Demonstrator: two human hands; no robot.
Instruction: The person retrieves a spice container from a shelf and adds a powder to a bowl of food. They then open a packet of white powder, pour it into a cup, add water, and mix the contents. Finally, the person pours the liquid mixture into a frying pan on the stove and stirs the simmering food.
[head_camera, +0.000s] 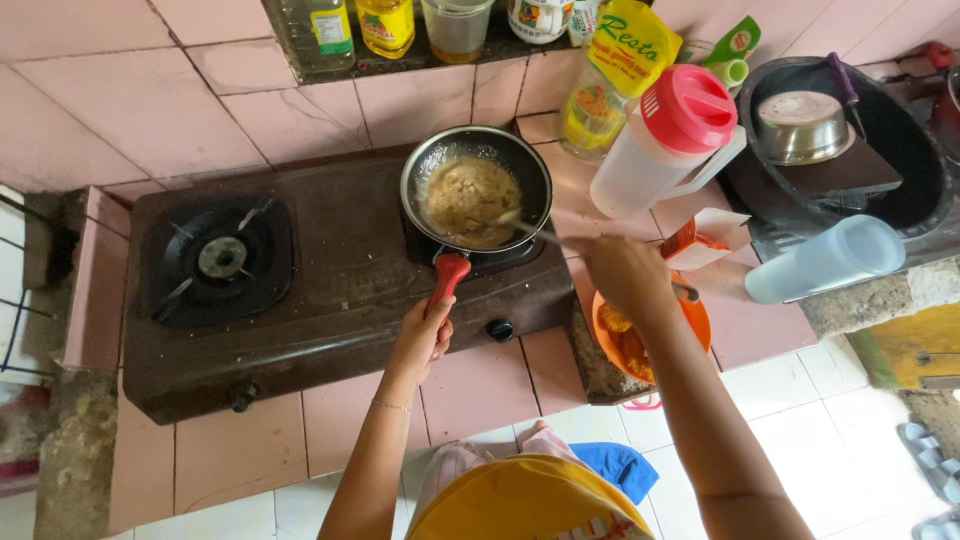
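A small dark frying pan (530, 170) with a tan, lumpy mixture (470, 197) sits on the right burner of a brown two-burner stove (340, 270). My left hand (424, 338) grips the pan's red handle (447, 278). My right hand (622, 272) holds a metal spoon (530, 228) whose tip reaches into the mixture at the pan's right side.
The left burner (221, 257) is bare. Right of the stove stand a clear jug with a red lid (665, 140), an orange bowl (700, 322) of food, a small carton (705, 240), a lying plastic cup (825, 260) and a black basin (900, 150) holding a steel bowl (803, 125). Oil bottles (385, 22) line the back ledge.
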